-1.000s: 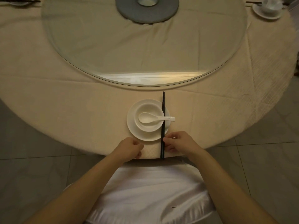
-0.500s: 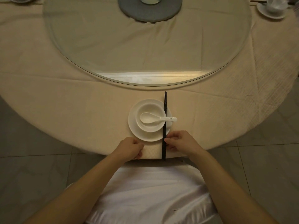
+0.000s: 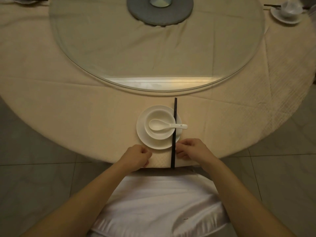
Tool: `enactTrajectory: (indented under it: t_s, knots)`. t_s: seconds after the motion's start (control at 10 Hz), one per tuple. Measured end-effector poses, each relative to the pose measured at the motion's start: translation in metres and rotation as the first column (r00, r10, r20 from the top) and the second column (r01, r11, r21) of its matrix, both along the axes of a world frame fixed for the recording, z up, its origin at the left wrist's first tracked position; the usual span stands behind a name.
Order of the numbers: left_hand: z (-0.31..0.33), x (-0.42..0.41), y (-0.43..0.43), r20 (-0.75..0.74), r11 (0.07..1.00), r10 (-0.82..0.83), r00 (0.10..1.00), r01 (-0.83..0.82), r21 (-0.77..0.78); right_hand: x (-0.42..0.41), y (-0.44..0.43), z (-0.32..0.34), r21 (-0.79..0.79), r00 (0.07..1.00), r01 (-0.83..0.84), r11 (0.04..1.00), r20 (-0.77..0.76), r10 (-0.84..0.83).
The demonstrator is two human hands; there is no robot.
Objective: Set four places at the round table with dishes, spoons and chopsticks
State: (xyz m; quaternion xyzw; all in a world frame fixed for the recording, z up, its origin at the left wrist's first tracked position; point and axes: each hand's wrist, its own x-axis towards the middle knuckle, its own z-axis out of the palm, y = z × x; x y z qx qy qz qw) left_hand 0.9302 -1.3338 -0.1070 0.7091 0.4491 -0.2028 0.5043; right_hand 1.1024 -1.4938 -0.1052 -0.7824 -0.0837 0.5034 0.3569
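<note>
A white plate (image 3: pixel 158 145) sits near the front edge of the round table (image 3: pixel 85 117), with a white bowl (image 3: pixel 159 114) on it. A white spoon (image 3: pixel 164 126) lies in the bowl, handle pointing right. A pair of black chopsticks (image 3: pixel 174 115) lies straight across the plate's right side, over the spoon handle, and reaches the table edge. My right hand (image 3: pixel 191 151) pinches the chopsticks' lower part from the right. My left hand (image 3: pixel 136 156) rests as a closed fist at the table edge, left of the chopsticks, holding nothing.
A large glass turntable (image 3: pixel 102 57) on a grey base (image 3: pixel 181 14) covers the table's middle. Another set place (image 3: pixel 284 14) stands at the far right, and part of one (image 3: pixel 25 0) at the far left. A white-covered chair (image 3: pixel 159 202) is below my arms.
</note>
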Motion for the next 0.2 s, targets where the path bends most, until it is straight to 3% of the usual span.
enactTrajectory:
  t_s: [0.1,0.2]
  knots:
    - [0.014,0.0,0.007,-0.051,0.967,-0.177,0.983,0.183,0.177,0.005,-0.001,0.009,-0.127,0.976,-0.084,0.988,0.188,0.107]
    - [0.038,0.003,0.017,-0.104,0.925,-0.256,0.961,0.275,0.264,0.008,0.002,0.025,-0.323,0.857,-0.264,0.909,0.353,0.375]
